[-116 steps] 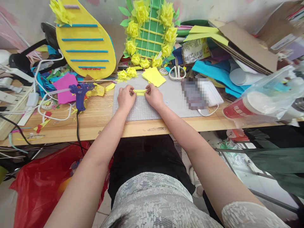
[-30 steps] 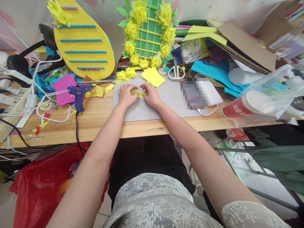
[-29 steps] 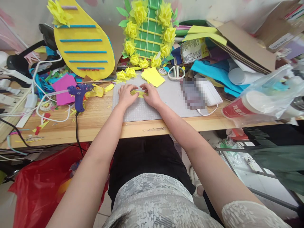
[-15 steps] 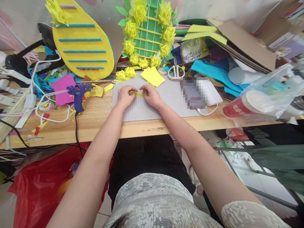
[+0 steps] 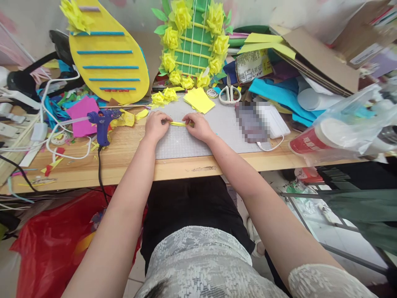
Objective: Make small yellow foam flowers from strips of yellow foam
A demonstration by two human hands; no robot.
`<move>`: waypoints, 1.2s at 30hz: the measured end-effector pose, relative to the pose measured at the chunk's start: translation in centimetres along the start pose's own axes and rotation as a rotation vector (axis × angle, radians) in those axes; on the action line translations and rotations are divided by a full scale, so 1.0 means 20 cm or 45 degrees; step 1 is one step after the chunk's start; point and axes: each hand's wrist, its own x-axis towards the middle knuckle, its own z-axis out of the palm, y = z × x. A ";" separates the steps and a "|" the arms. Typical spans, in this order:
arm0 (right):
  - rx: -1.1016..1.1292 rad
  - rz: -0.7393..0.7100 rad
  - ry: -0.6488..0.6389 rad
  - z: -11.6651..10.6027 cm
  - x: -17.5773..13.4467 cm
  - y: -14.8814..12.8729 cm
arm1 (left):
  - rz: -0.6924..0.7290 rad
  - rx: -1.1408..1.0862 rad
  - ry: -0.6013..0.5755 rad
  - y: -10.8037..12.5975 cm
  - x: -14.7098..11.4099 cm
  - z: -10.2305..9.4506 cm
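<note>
Between my two hands a narrow yellow paper strip point(image 5: 178, 123) is stretched sideways, just over the grey cutting mat point(image 5: 182, 145). My left hand point(image 5: 156, 125) pinches its left end, and my right hand point(image 5: 198, 125) pinches the right end. Right behind them lies a stack of yellow paper squares point(image 5: 199, 100). A few small yellow paper flowers point(image 5: 164, 97) rest at the mat's back edge. Further back stands a green stringed panel point(image 5: 194, 45) edged with yellow paper flowers.
To the left, a blue glue gun point(image 5: 104, 126) trails a black cord off the table. White-handled scissors point(image 5: 230, 94), a blurred-out phone point(image 5: 252, 122) and a white power bank point(image 5: 274, 120) lie on the right. A bagged paper cup point(image 5: 313, 136) stands near the front edge.
My left hand has moved left, away from the right one. The yellow paper between them now shows as a longer, thinner strip.
</note>
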 end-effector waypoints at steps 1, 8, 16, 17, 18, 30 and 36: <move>0.008 0.006 -0.002 0.00 0.00 0.00 | -0.006 0.003 0.005 0.00 0.00 0.00; 0.021 0.036 0.017 0.02 0.01 0.01 | 0.015 0.089 0.015 0.06 -0.02 0.03; 0.051 0.038 -0.008 0.01 0.01 0.03 | 0.103 0.073 -0.097 0.09 -0.02 0.04; 0.070 0.040 -0.011 0.01 0.01 0.03 | 0.096 0.040 -0.099 0.09 -0.02 0.05; 0.097 0.042 -0.009 0.01 0.01 0.03 | 0.079 -0.015 -0.103 0.09 -0.02 0.05; 0.640 0.234 0.069 0.01 0.05 0.13 | -0.436 -0.773 -0.381 0.20 0.07 -0.07; 0.567 0.180 0.034 -0.02 0.03 0.10 | -0.339 -0.640 -0.642 0.24 0.12 -0.05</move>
